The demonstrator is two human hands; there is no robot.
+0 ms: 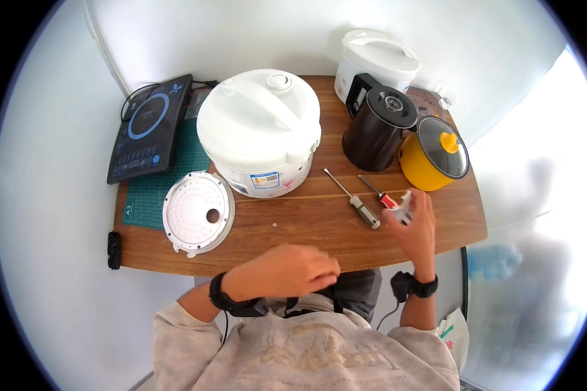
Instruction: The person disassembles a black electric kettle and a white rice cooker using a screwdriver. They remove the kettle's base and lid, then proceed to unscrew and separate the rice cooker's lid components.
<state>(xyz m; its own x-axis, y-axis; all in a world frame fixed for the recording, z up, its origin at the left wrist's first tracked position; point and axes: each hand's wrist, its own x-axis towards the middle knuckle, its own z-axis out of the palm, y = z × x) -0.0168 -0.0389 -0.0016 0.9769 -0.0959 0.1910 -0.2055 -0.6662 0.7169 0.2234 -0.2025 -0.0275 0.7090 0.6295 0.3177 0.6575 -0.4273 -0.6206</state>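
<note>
Your wooden table [306, 225] is crowded at the back: the big white rice cooker [259, 130] sits mid-table, and bare wood runs along the near edge. Its round perforated plate [197, 212] lies near the front-left edge. Your left hand [287, 270] hovers at the near edge, fingers curled loosely, holding nothing I can see. Your right hand [414, 225] is closing on the red-handled screwdriver [383, 197], beside a grey-handled screwdriver [355, 201]; the blur hides its grip.

Bright, even daylight, soft shadows; glare washes out the right side; fisheye bends edges; right hand [416, 228] motion-blurred.
</note>
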